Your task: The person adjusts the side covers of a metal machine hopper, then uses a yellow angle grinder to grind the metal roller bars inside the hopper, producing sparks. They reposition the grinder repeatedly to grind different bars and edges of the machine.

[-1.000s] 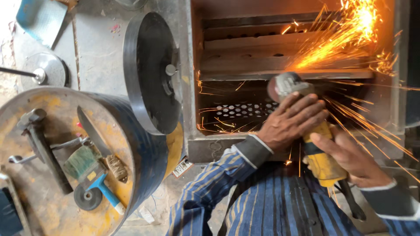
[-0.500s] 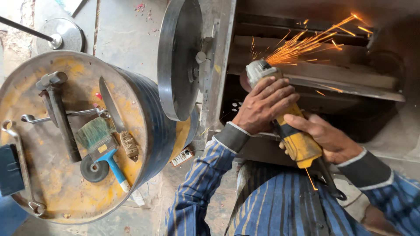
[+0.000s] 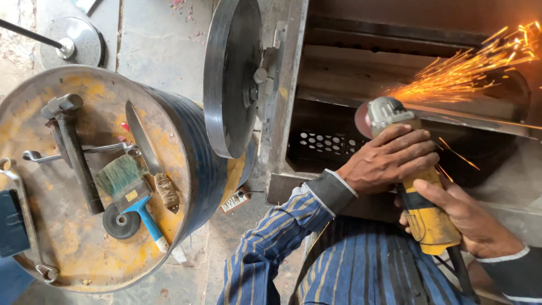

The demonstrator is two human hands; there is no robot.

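The left hand [image 3: 389, 161] covers the angle grinder [image 3: 415, 192] body; its disc [image 3: 361, 120] is mostly hidden behind the guard. The dark case [image 3: 12, 223] on the drum [image 3: 186, 164] is cut off at the left edge.

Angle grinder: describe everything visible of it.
The angle grinder has a yellow body, a grey metal head and a dark disc at its upper end. It lies tilted, head up-left against a metal frame, throwing orange sparks to the upper right. The left hand grips it near the head; the right hand holds the rear body. A dark cable leaves its lower end.
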